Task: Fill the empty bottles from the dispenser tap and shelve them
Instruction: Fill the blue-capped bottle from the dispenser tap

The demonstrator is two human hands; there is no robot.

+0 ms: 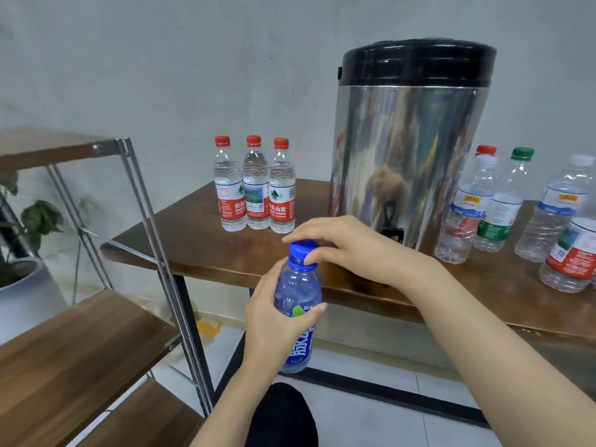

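Down in front of the table (200, 253) edge, head view only: what's being held, and by what?

Reply: a blue bottle (298, 314) is gripped round its middle by the left hand (271, 321), with the fingers wrapped over the label. Its blue cap (303, 250) is pinched from above by the right hand (348, 250). Whether the cap is being screwed on or off can't be told, and the fill level can't be read through the tinted plastic either. It's held in the air, left of the tap (392, 227) on the dispenser (409, 140) and nearer the camera, with the shelf (80, 343) off to the left.

Follow-up: how would it be expected to handle? And which way is it pointed?

Reply: thin soft plastic, so it'd probably be dented by a hard squeeze, and water could be pushed out if the cap's off. Light if empty, noticeably heavier if filled. The labelled waist looks like the spot to be held, as is done now. Likely slippery if wet. Long axis runs close to vertical, cap up, base toward the floor, top leaned slightly right.
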